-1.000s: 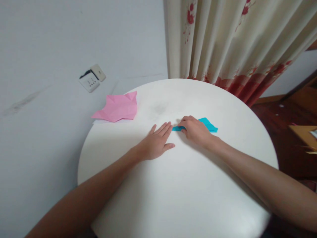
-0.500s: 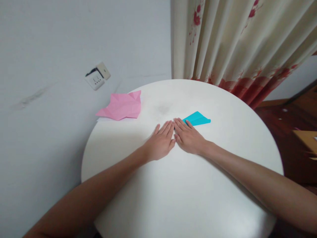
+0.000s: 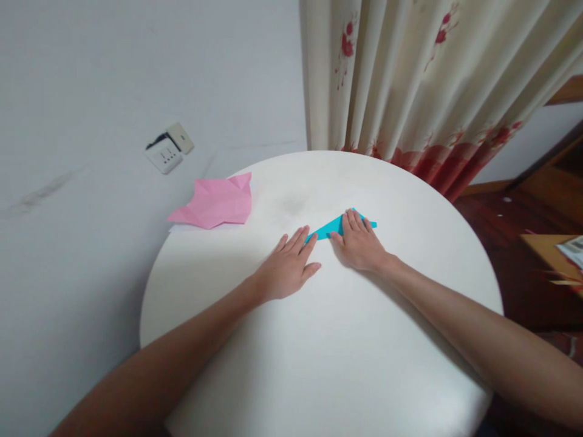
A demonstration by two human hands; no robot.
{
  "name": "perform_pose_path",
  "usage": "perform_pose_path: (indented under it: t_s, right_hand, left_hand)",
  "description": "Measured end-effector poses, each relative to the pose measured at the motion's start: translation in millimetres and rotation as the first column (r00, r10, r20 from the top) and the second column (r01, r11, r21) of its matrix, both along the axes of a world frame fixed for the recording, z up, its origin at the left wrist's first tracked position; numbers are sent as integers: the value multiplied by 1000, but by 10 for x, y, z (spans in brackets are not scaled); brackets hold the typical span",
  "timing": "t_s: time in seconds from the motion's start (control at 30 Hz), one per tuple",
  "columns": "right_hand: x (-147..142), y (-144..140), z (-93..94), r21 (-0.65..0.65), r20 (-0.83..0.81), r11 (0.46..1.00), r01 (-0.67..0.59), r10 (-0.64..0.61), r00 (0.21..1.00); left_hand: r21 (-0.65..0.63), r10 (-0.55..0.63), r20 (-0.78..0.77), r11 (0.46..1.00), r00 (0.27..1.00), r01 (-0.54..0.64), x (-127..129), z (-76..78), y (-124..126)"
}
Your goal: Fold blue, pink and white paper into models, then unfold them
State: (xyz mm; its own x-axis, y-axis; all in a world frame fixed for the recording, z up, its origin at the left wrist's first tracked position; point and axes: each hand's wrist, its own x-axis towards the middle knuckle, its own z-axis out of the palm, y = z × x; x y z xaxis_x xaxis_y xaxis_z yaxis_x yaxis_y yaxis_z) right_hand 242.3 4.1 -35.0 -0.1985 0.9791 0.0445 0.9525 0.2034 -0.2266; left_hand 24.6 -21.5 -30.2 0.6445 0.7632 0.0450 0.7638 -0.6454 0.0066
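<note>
1. Since the earlier frame, the right hand (image 3: pixel 359 244) has slid onto the blue folded paper (image 3: pixel 328 229), which half a second ago lay clear of the fingers at about 2 o'clock from them; the two hands, then side by side and touching, now sit slightly apart.
2. Right hand: open and flat, palm down, fingers together and pointing toward 11 o'clock. Its fingers cover the right part of the blue paper and press it onto the round white table (image 3: pixel 328 352).
3. Left hand (image 3: pixel 288 267): also open and flat on the table, palm down, fingers pointing toward 1 o'clock. Its fingertips lie just beside the paper's left tip; whether they touch it cannot be told.
4. Blue folded paper: a long, narrow pointed shape lying flat near the table's middle, running from a tip at 8 o'clock to an end at 2 o'clock. Only the left tip and a sliver past the right hand's fingers show.
5. At about 10 o'clock from the hands, a pink folded paper (image 3: pixel 214 203) lies at the table's edge, well apart from the blue one.
6. Beyond it, at 10 o'clock, a wall socket (image 3: pixel 164 153) sits on the grey wall.
7. At 12 to 2 o'clock behind the table hangs a cream curtain (image 3: pixel 410 79) with red flowers.
</note>
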Motion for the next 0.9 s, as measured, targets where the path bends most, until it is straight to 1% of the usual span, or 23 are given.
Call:
perform_pose_path:
  t_s: [0.13,0.27,0.33,0.4,0.47,0.5,0.53,0.6,0.63,0.67,0.73,0.9]
  right_hand:
    - [124,146,-25,22,23,996,84,-85,996]
    - [192,204,-50,52,32,992,115,-117,993]
    - [183,198,-51,97,24,986,137,-140,990]
    - [125,169,-37,174,17,976,133,-138,990]
    - [21,122,-16,235,14,971,50,-55,998]
    - [-42,94,-7,225,11,974,-21,19,1000]
    - [-106,66,-1,202,6,972,-118,119,993]
    - [-220,12,3,149,1,936,-318,322,947]
    - [-261,-11,1,133,0,913,-385,388,922]
    - [-290,-29,-1,123,-1,898,-423,426,905]
    - [-310,-50,-1,103,-1,887,-450,453,892]
    - [-220,-12,38,52,-10,901,-431,433,902]
  left_hand:
    - [-19,0,-32,1000,999,-1,3,28,-5]
    - [-16,11,-36,1000,999,-12,13,41,-17]
    - [-7,26,-28,1000,999,-26,24,39,-26]
    - [7,39,-16,999,999,-39,36,30,-38]
    - [24,52,1,998,999,-52,47,14,-58]
    - [34,62,13,997,998,-62,53,4,-72]
    - [45,75,26,996,997,-76,58,-8,-89]
    - [67,106,51,992,993,-110,69,-29,-125]
    - [76,120,61,989,991,-125,75,-36,-141]
    - [82,128,70,988,989,-134,81,-40,-153]
    - [83,116,77,989,990,-123,94,-38,-162]
    - [8,58,49,998,997,-58,107,10,-127]
